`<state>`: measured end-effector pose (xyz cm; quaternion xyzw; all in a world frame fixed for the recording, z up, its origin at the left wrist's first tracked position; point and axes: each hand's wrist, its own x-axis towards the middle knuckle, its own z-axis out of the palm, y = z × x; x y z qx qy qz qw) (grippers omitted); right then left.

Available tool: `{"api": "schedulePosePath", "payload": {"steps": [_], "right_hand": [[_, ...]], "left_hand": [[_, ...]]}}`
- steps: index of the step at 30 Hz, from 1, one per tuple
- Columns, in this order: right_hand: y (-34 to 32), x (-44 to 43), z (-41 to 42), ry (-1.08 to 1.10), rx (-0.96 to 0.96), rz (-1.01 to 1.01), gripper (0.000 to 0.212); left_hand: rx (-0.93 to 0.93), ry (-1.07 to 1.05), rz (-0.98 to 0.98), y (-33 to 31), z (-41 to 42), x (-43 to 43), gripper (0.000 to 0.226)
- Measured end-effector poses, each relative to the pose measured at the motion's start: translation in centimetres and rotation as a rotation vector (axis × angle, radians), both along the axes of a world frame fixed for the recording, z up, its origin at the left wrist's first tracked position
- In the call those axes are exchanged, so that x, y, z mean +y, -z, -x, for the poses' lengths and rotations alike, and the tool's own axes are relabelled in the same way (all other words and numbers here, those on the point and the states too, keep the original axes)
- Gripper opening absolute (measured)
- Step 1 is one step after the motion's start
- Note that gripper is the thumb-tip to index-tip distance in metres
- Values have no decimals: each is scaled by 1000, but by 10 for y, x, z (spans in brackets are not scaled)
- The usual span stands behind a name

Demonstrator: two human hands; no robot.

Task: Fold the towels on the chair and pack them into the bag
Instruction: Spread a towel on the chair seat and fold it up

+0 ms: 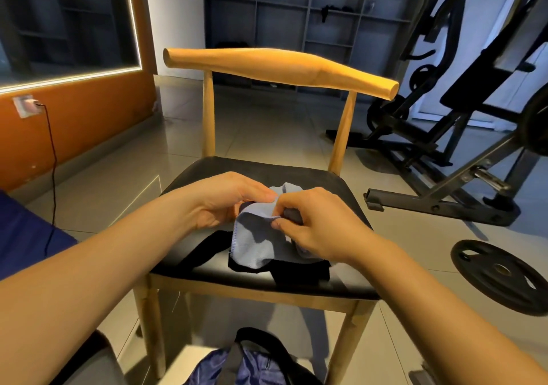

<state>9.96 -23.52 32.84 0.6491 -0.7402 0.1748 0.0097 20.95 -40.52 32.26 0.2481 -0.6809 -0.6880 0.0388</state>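
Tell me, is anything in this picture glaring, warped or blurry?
Head view: the light strip glares white at left; the wide lens stretches both forearms and tilts the shelves; the seat has a soft sheen at its front; the towel is sharp, the bag at the bottom edge slightly blurred.

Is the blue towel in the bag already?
No, the left hand and right hand hold the blue towel over the chair while the bag sits on the floor.

bag [225,367] 6 o'clock: cut by bottom edge | plate [486,269] 4 o'clock: cut by right edge | black cloth [299,272]: partly under towel [258,236]
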Motion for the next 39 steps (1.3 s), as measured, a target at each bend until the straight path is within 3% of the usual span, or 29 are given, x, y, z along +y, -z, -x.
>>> {"api": "schedulePosePath", "payload": {"steps": [4,6,11,18,24,32,35,39], "right_hand": [[-24,1,3,-90,-94,-312,21],[-28,3,3,-132,-155,-353,21],[-27,-2,8,-83,-214,-80,23],[-22,-5,12,58,-182,219,21],[-21,-3,14,98,-55,297,17],[-14,-5,19,87,-183,343,14],[-12,-6,23,63,-179,367,12],[-12,-5,27,76,-206,424,15]], "left_hand": [[104,-111,211,-9,-2,-4,8],[168,-120,277,-12,-4,-2,7],[247,13,341,-20,-12,8,21],[334,45,195,-27,-15,17,36],[370,30,224,-30,-17,21,37],[391,-96,569,-35,-20,34,37],[415,-167,516,-32,-17,38,36],[332,-146,430,-25,-16,32,18]]}}
